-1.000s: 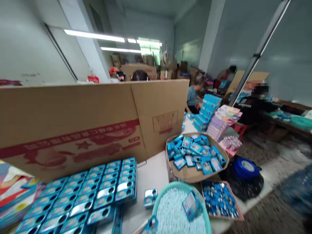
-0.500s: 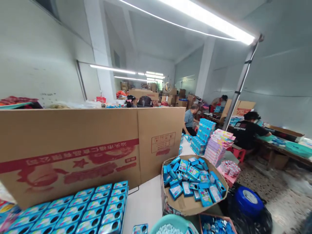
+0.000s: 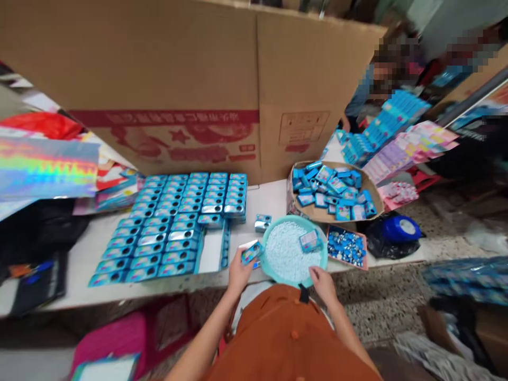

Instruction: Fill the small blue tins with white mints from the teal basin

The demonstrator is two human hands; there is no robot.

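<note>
My left hand (image 3: 238,271) is closed around a small blue tin (image 3: 251,253), held just left of a teal basin (image 3: 266,269). Small white pellets (image 3: 283,246) fill the basin, and another blue tin (image 3: 309,241) lies on them. At the basin's front right rim is my right hand (image 3: 323,283), its fingers pinched together; whatever is between them is hidden. A loose tin (image 3: 262,223) sits on the table at the basin's upper left. Rows of blue tins (image 3: 174,227) stand to the left, with a white inner surface (image 3: 211,251) showing at their near right corner.
Behind the tins stands a tall cardboard panel (image 3: 178,69). A cut-down carton (image 3: 296,207) of jumbled blue tins is at the back right. Beside the basin lies a shallow pink tray (image 3: 363,259) of small blue and silver pieces. A person (image 3: 359,95) sits beyond the panel.
My view has tipped down from the room to the table. Both my hands are now in view, the left with a blue tin. Most of the basin now shows.
</note>
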